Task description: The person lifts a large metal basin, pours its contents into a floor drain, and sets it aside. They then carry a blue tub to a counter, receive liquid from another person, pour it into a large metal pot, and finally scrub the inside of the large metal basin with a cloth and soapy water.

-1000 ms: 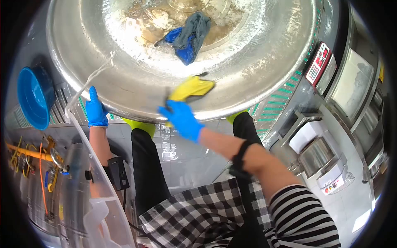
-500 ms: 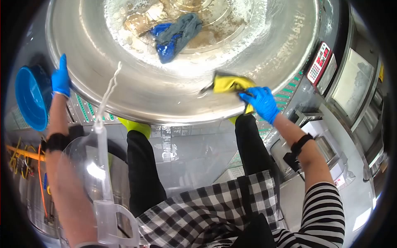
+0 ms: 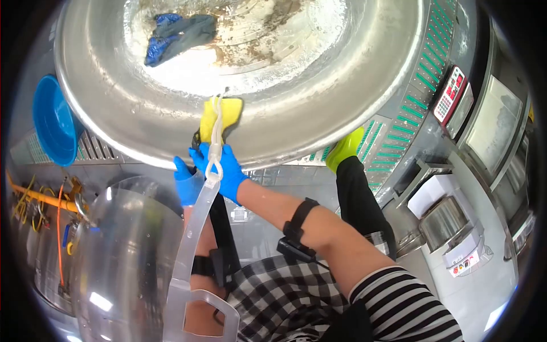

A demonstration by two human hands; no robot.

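A large round metal bowl fills the top of the head view, its inside wet and stained brown near the bottom. My right hand, in a blue glove, grips a yellow cloth with a dark edge against the bowl's near inner wall. Just left of it, my gloved left hand holds the near rim, one digit pointing up; its other fingers are partly hidden. A grey and blue cloth lies deeper in the bowl. A translucent strap with white cord hangs in front, covering part of both hands.
A blue plastic basin stands at the left. To the right are a red and white digital scale and a steel pot. Slotted grating runs around the bowl. An orange bar with hoses is lower left.
My right hand has moved left along the near wall with the yellow cloth. My left hand has come from the left rim to the near rim. The grey and blue cloth has shifted left.
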